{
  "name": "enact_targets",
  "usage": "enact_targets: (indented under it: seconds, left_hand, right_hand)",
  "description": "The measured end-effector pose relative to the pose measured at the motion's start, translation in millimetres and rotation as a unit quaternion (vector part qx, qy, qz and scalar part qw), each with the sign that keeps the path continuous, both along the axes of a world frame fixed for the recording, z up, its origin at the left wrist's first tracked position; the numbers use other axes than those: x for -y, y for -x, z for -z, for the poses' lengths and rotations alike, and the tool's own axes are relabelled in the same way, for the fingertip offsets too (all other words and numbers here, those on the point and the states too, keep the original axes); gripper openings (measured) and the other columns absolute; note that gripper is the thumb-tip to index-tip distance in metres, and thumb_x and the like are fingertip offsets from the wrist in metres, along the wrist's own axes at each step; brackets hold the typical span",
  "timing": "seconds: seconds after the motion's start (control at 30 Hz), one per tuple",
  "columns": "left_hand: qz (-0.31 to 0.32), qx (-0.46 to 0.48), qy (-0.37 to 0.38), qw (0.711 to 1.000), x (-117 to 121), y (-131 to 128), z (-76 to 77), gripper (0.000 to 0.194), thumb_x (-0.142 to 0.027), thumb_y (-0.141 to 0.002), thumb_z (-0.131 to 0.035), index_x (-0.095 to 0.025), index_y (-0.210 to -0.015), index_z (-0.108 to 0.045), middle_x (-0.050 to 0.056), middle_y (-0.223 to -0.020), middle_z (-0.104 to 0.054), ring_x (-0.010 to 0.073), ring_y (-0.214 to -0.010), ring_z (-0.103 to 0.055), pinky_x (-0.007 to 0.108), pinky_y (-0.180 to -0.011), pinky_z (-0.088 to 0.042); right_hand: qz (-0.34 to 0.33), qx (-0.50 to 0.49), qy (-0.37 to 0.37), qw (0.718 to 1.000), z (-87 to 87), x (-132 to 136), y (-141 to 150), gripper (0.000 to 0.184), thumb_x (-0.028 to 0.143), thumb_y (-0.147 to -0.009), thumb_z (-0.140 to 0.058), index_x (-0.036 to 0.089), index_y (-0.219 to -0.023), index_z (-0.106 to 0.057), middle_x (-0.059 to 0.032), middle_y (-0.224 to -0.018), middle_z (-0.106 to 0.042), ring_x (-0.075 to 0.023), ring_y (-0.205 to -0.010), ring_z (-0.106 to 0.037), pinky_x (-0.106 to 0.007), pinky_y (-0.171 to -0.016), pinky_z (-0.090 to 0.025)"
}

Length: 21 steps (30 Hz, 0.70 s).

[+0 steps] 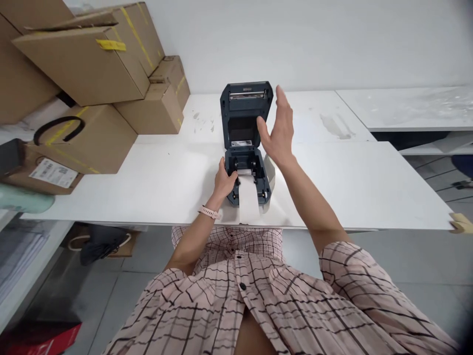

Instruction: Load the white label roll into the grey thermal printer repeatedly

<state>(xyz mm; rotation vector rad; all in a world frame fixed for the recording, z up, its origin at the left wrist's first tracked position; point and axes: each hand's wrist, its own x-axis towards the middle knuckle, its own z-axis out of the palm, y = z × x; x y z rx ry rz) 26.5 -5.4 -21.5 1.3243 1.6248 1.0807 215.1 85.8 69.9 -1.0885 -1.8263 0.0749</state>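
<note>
While we look down from head height at a white table [332, 182], a dark blue-grey label printer [244, 153] stands near its front edge, straight ahead of the wearer. Its lid [242, 106] is raised and tilted back, so we see into the base. A strip of white paper [248, 197] runs out of the base towards us, reaching close to the table's front edge.

The left hand [224, 181] clasps the left side of the base, its thumb over the rim and its fingers along the outside (some of them are hidden from us). A pale pink wristband [210, 212] circles that wrist. The right hand [280, 133] is spread and raised at the lid's right edge, thumb well apart from the fingers; we cannot tell whether it touches the lid.

To the left, we find stacked cardboard boxes [84, 64] sealed with yellow tape, and a black curved band [79, 129] resting against one. Below the table edge, we see the wearer's pink checked shirt [221, 291]. A white wall [314, 44] rises behind.
</note>
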Motion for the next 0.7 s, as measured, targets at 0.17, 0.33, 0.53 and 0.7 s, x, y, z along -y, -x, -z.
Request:
enact_targets:
  seconds: [0.17, 0.33, 0.53, 0.7]
  left_hand:
    - [-0.014, -0.022, -0.022, 0.999, -2.6, -2.2, 1.6, 0.079, -0.022, -0.088, -0.064, -0.022, -0.161, -0.033, 0.014, -0.16, -0.052, 0.0316, -0.15, -0.047, 0.048, -0.124, -0.038]
    - [-0.031, -0.069, -0.026, 0.997, 0.1, 0.6, -0.3, 0.081, -0.019, -0.089, -0.063, -0.022, -0.163, -0.03, 0.013, -0.152, -0.062, 0.0309, -0.139, -0.06, 0.049, -0.118, -0.045]
    - [-0.048, -0.121, -0.048, 0.99, 11.9, 3.9, -11.3, 0.075, -0.015, -0.094, -0.056, -0.026, -0.163, -0.029, 0.009, -0.142, -0.07, 0.027, -0.13, -0.067, 0.05, -0.116, -0.047]
    - [-0.054, -0.122, -0.05, 0.99, 15.3, 1.5, -15.5, 0.067, -0.015, -0.096, -0.053, -0.024, -0.159, -0.036, 0.011, -0.144, -0.068, 0.0259, -0.131, -0.067, 0.048, -0.115, -0.048]
  right_hand:
    - [-0.115, 0.255, 0.144, 0.949, 23.0, 43.3, 13.6, 0.042, 0.013, -0.097, -0.041, 0.015, -0.124, -0.073, -0.0147, -0.124, -0.077, -0.0305, -0.117, -0.07, -0.044, -0.102, -0.053]
    - [-0.119, 0.466, 0.23, 0.846, 28.1, 42.8, 40.8, 0.035, 0.009, -0.092, -0.049, 0.005, -0.113, -0.077, -0.024, -0.112, -0.079, -0.0357, -0.115, -0.071, -0.055, -0.119, -0.03]
    - [-0.227, 0.457, 0.316, 0.8, 16.7, 30.2, 41.8, 0.037, 0.02, -0.101, -0.048, 0.017, -0.13, -0.071, -0.0155, -0.126, -0.077, -0.0318, -0.112, -0.073, -0.04, -0.092, -0.054]
    - [-0.431, 0.229, 0.348, 0.8, 2.5, 36.1, -17.9, 0.042, 0.034, -0.102, -0.056, 0.023, -0.142, -0.062, -0.0097, -0.139, -0.07, -0.0237, -0.117, -0.068, -0.036, -0.094, -0.056]
